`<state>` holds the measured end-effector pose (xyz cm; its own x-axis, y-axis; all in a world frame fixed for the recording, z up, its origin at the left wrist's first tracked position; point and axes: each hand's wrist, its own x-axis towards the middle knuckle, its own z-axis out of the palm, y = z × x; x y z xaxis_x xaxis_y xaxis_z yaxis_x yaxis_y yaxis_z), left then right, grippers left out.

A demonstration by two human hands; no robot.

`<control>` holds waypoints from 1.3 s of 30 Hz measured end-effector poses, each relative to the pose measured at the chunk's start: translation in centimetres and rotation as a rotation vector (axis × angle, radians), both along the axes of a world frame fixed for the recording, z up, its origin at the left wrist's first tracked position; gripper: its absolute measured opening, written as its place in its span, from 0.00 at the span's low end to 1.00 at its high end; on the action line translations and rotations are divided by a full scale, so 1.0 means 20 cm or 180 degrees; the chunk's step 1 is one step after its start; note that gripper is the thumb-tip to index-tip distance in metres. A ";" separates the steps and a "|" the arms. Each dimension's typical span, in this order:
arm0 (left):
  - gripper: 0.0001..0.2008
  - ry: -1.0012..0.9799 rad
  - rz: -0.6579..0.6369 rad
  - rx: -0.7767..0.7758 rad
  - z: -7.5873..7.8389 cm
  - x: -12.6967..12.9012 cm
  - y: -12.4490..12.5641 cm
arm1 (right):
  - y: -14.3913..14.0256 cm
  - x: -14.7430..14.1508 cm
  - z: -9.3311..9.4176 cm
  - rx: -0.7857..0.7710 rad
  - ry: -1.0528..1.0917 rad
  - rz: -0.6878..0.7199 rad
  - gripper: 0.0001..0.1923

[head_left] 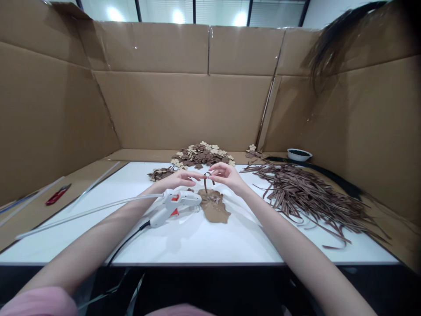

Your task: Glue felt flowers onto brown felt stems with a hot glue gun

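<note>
Between my fingertips is a narrow brown strip (205, 184), bent into a loop at the top with its end hanging down. My right hand (227, 176) pinches it from the right. From the left, the fingers of my left hand (184, 178) close on the same strip. Just below lies an uneven brown piece (215, 211) with shiny, glue-like patches on top. A white hot glue gun (171, 205) with an orange trigger rests beside it, nozzle toward the piece, and a long glue stick (88, 215) sticks out of its back.
Brown strips (305, 193) are heaped at the right. Brown and cream flower-shaped pieces (202, 154) are piled at the back, near a white bowl (299, 154) of dark contents. A red utility knife (58, 195) lies left. Cardboard walls (177, 105) surround the white board (237, 245).
</note>
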<state>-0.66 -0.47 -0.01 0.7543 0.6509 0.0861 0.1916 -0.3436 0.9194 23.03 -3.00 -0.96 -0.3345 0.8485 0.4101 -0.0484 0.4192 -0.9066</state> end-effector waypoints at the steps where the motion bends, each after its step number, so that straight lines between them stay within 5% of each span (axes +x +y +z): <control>1: 0.23 -0.0014 0.0039 -0.0014 0.00 0.00 0.00 | 0.00 0.00 0.00 -0.0017 -0.0026 -0.0004 0.19; 21: 0.24 -0.0304 -0.0048 -0.0302 0.01 0.00 0.00 | 0.07 0.03 -0.09 -0.0535 -0.0321 0.0147 0.19; 30: 0.24 -0.0254 -0.0135 -0.0449 -0.03 -0.02 0.03 | 0.05 0.02 -0.09 -0.0258 -0.0675 0.0397 0.17; 39: 0.10 -0.0810 0.0116 -0.0386 0.01 0.04 -0.01 | 0.06 0.00 -0.10 -0.0035 -0.0834 0.0222 0.18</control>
<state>0.12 -0.72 0.15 0.6943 0.6942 0.1895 -0.0406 -0.2251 0.9735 23.12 -1.89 -2.97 -0.4858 0.8236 0.2927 0.1601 0.4131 -0.8965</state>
